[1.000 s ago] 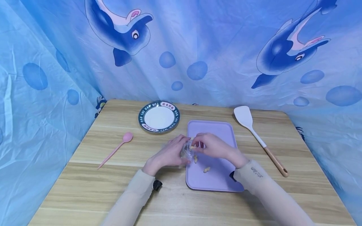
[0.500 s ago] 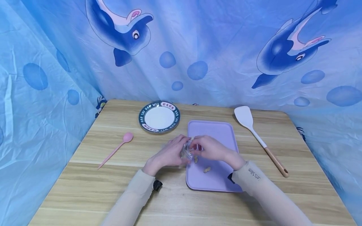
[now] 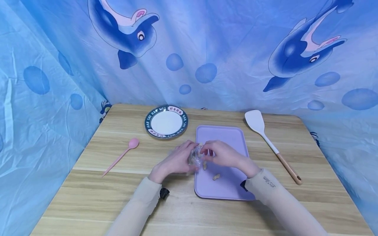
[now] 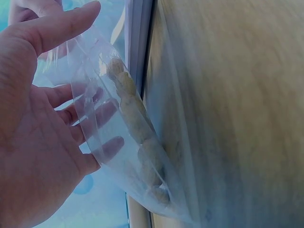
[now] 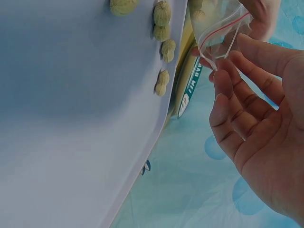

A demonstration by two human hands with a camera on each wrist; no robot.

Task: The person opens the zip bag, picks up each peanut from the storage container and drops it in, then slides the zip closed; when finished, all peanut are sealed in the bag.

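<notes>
A clear zip bag (image 4: pixel 102 118) with several unshelled peanuts (image 4: pixel 137 118) inside is held by my left hand (image 3: pixel 180 159), thumb on one side and fingers on the other. The bag hangs at the left edge of the purple tray (image 3: pixel 221 132). My right hand (image 3: pixel 222 154) is at the bag's mouth; in the right wrist view its thumb and fingertips pinch the lip below the red zip line. No peanut shows between those fingers. Loose peanuts lie on the tray, one (image 3: pixel 216 177) toward its middle and others (image 5: pixel 167 50) along the edge near the bag.
A white plate with a dark green rim (image 3: pixel 147 123) stands behind the hands. To the left lies a pink spoon (image 3: pixel 133 143). A white spatula with a wooden handle (image 3: pixel 254 121) lies right of the tray. A blue dolphin curtain (image 3: pixel 189 42) hangs behind the wooden table (image 3: pixel 88 196).
My right hand went in closer to the bag's mouth, then drew slightly back right. The yellowish piece at its fingertips a second ago no longer shows clearly. My left hand stays in place.
</notes>
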